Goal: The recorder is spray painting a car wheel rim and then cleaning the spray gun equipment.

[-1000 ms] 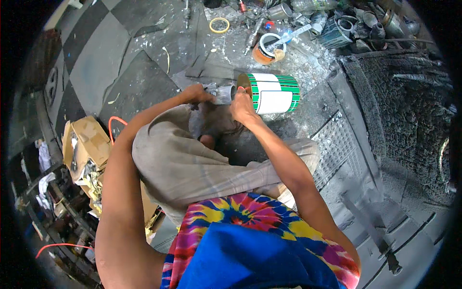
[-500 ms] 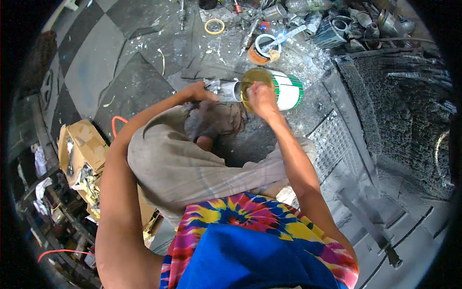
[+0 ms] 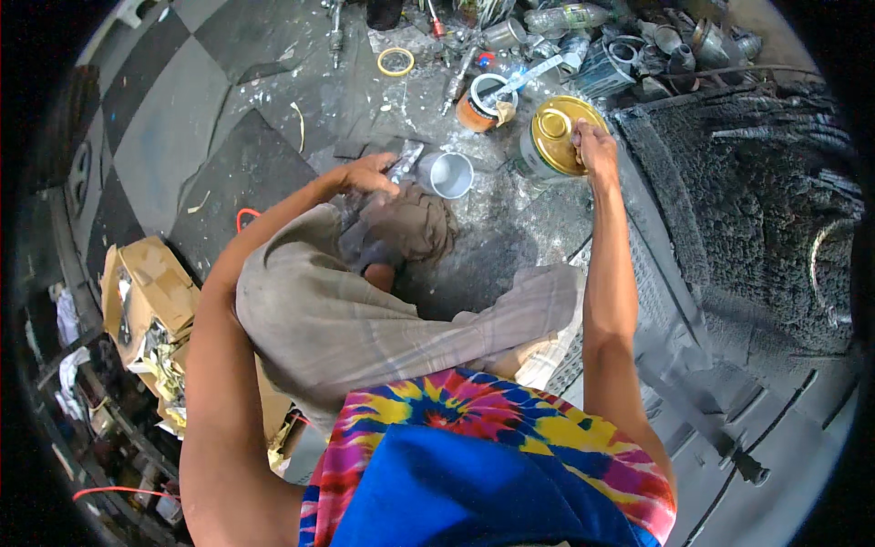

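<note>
At the far right of my lap stands a round paint tin with a gold lid [image 3: 554,129], its top facing up. My right hand [image 3: 596,150] grips its lid edge, fingers bent over the rim. Farther left, my left hand [image 3: 372,173] closes on a narrow, paint-smeared silvery piece [image 3: 405,162]. Beside that piece a grey cup [image 3: 448,175] tilts its open mouth toward me. Whether the two are joined I cannot tell. A dark crumpled cloth [image 3: 419,223] lies just below the cup.
Behind the cup is an orange-and-white open tin [image 3: 478,108] with a pale stirring strip [image 3: 533,75] across it. A yellow ring [image 3: 396,62] lies on the floor. Used cups and bottles crowd the back right. At left stands a torn cardboard box [image 3: 157,283].
My right hand has moved right with the paint tin, which was lying tipped toward the cup and is now upright. The cup's mouth has turned more toward me.
</note>
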The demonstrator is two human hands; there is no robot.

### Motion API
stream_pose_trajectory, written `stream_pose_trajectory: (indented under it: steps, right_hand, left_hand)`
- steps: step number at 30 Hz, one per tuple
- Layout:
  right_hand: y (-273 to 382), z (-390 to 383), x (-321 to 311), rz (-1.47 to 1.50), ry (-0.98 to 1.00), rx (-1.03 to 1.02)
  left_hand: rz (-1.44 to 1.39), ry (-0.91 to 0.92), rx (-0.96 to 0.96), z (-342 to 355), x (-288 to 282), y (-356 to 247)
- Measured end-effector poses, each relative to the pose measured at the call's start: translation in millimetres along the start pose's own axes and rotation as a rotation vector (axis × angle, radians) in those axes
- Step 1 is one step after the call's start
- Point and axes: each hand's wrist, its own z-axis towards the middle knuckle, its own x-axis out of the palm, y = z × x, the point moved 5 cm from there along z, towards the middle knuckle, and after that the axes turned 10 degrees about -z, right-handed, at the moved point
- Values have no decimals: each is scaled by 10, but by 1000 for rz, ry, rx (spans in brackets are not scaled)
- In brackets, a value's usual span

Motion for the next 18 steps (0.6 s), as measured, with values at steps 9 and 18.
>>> stream_pose_trajectory:
  steps: [9, 18]
  right_hand:
    - [-284, 133, 260, -26, -22, 67]
    - [-211, 182, 341, 10, -133, -89]
  left_hand:
    - [-103, 59, -68, -132, -32, 133]
    - [140, 247, -69, 236, -87, 60]
